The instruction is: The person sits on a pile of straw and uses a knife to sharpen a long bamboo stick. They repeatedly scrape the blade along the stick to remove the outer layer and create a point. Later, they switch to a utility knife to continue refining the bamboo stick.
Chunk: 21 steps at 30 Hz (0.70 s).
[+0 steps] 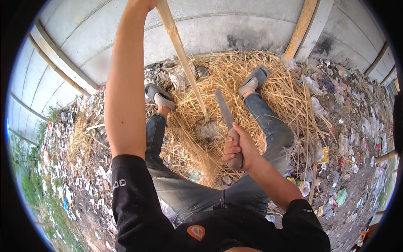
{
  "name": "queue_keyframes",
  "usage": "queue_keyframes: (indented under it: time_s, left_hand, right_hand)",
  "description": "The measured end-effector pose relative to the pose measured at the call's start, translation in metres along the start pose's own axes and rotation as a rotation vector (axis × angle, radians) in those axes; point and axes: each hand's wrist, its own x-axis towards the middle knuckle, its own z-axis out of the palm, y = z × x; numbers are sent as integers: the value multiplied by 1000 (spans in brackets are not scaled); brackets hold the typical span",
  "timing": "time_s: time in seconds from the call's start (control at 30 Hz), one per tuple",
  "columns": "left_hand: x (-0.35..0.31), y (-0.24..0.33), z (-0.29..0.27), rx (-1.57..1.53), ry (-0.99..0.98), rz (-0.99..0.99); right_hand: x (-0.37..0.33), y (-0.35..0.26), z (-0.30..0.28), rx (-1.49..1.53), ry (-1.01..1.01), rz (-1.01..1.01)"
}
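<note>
Far to the left of both hands, litter and thin grass (54,176) run along the foot of a pale concrete wall (235,25). The left arm rises straight up the picture, and the left hand (147,3) meets the top of a long pale stick (184,63) right at the upper edge (most of that hand is cut off, so I cannot tell how its fingers sit on the wood). From there the stick slants down and to the right, its lower end resting on a grey stone (208,131) in a bed of dry straw (201,96), between two feet in grey sandals (159,95).

Just right of the stick's foot, the right hand (240,149) is wrapped in a closed fist around the handle of a big knife (226,115). The blade points up and slightly left from the fist, lying nearly parallel to the stick's lower stretch and just beside it, apart rather than touching as far as the view shows. The stick's long axis therefore runs from the high left hand down toward the low right hand, and the right hand is much the nearer one to the end on the stone.

Right of the knife hand, more straw gives way to scattered plastic scraps (348,126).
</note>
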Motion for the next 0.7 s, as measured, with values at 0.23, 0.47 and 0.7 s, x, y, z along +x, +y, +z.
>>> queue_keyframes:
  time_s: [0.23,0.47,0.7]
  left_hand:
    - [-17,29,-50,34,114,102]
    - [-20,24,-55,28,86,54]
    - [-35,21,-64,-16,122,0]
  right_hand:
    - [-135,-135,107,-308,-768,-1076]
    - [-32,-4,89,-348,-328,-930]
    - [-50,-24,88,-538,-113,-534]
